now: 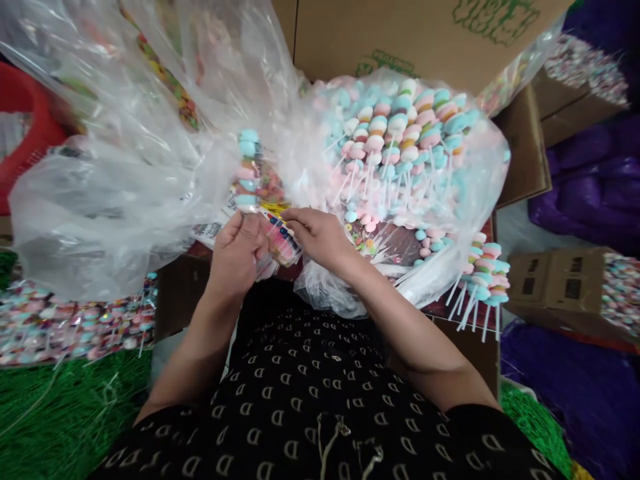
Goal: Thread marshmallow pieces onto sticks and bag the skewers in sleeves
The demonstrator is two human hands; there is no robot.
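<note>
My left hand is closed round the lower end of a candy skewer, which stands upright with blue, white and pink pieces in clear wrap. Just right of it, my right hand has its thumb and fingers pinched at the top of a small printed packet; what exactly the fingertips grip is too small to tell. Yellow ties lie right behind the packet, between the hands. Many unwrapped candy skewers are heaped on a clear plastic bag to the right.
Large clear bags bulge at the left, near a red basket. A cardboard box stands behind the skewers. More skewers overhang the table's right edge. Wrapped candy and green shreds lie lower left.
</note>
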